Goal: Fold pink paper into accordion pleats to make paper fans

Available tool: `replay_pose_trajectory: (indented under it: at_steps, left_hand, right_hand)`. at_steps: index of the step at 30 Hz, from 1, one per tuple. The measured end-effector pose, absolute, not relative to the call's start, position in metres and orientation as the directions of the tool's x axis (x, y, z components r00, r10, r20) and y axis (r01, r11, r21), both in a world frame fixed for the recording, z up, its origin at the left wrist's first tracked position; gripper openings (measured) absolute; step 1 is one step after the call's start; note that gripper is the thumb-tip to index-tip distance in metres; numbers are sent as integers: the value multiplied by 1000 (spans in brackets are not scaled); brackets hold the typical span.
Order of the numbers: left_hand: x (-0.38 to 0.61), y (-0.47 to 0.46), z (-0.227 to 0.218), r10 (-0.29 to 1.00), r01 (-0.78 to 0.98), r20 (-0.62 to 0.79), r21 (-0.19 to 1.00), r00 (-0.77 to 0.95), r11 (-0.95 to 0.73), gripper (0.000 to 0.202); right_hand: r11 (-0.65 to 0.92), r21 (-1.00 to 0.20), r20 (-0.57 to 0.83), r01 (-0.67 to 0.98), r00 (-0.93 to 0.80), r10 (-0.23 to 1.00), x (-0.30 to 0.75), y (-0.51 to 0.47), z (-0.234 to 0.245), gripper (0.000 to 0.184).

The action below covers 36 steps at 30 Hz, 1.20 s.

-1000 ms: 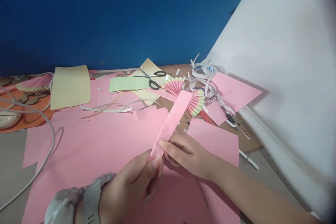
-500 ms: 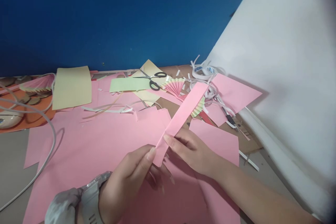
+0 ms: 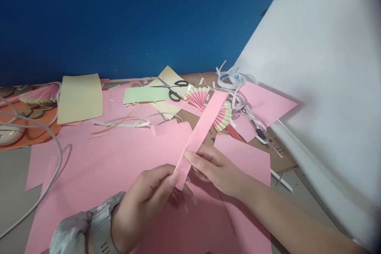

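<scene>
Fingers of the left hand (image 3: 148,196) and right hand (image 3: 220,171) are closed on 1 pink paper strip (image 3: 204,122), held tilted above pink sheets (image 3: 113,154). Behind it, 2 pleated fan shapes (image 3: 197,97) are already made; on the strip, no pleats can be seen yet.

No word or number can be read clearly. Beyond the fingers (image 3: 210,152) of the right hand (image 3: 222,172), somewhat to their right, the tape roll (image 3: 229,83) has pale marks on its blue inside, but they are too small to make out. The brown cardboard (image 3: 284,162), to the right of these fingers, also carries dark print (image 3: 276,147); it is unreadable.
</scene>
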<state>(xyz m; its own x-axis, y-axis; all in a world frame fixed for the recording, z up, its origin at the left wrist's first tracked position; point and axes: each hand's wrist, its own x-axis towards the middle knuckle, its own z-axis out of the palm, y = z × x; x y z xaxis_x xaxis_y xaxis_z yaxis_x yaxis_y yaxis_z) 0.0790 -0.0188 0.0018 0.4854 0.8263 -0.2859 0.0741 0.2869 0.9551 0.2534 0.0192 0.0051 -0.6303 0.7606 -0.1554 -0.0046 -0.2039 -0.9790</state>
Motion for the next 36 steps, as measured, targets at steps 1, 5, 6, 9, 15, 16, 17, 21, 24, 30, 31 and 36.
replay_pose_trajectory:
  at_steps: [1, 5, 6, 9, 15, 16, 17, 21, 24, 30, 31, 36]
  left_hand:
    - [79, -19, 1, 809, 7, -294, 941, 509, 338, 37]
    - [81, -21, -4, 667, -205, -361, 763, 651, 613, 47]
    - [80, -22, -5, 646, -218, -370, 732, 668, 645, 49]
    - [80, -26, -8, 654, -181, -386, 757, 651, 627, 52]
    - [79, -29, -7, 755, -81, -318, 895, 574, 439, 46]
    - [79, -28, -7, 762, -55, -302, 913, 572, 404, 45]
    - [79, -28, -7, 765, -27, -290, 928, 575, 372, 45]
    - [79, -25, -7, 766, 59, -271, 954, 584, 293, 45]
    - [79, -25, -7, 764, 91, -270, 959, 586, 268, 45]
    - [78, -25, -6, 755, 116, -276, 959, 595, 259, 42]
    - [78, -26, -7, 758, 109, -279, 957, 589, 268, 42]
    - [79, -26, -8, 771, 94, -291, 952, 567, 290, 43]
  right_hand:
    - [-168, -986, -140, 16, -634, 761, 253, 19, 6, 36]
    - [-19, -980, -138, 196, -617, 775, 252, 19, 9, 35]
    - [4, -975, -139, 223, -619, 773, 252, 19, 10, 34]
    - [30, -973, -125, 228, -633, 764, 253, 19, 11, 33]
    - [-27, -988, -121, 154, -646, 754, 253, 19, 8, 35]
    - [-55, -989, -132, 137, -652, 747, 253, 18, 7, 36]
    - [-89, -989, -147, 122, -653, 743, 252, 18, 7, 36]
    - [-197, -975, -216, 101, -637, 740, 251, 17, 6, 36]
    - [-207, -972, -228, 107, -632, 740, 251, 16, 6, 38]
    - [-206, -971, -236, 122, -627, 742, 251, 17, 6, 39]
    - [-198, -972, -232, 125, -628, 743, 251, 17, 7, 39]
    - [-128, -978, -204, 165, -623, 755, 251, 18, 7, 36]
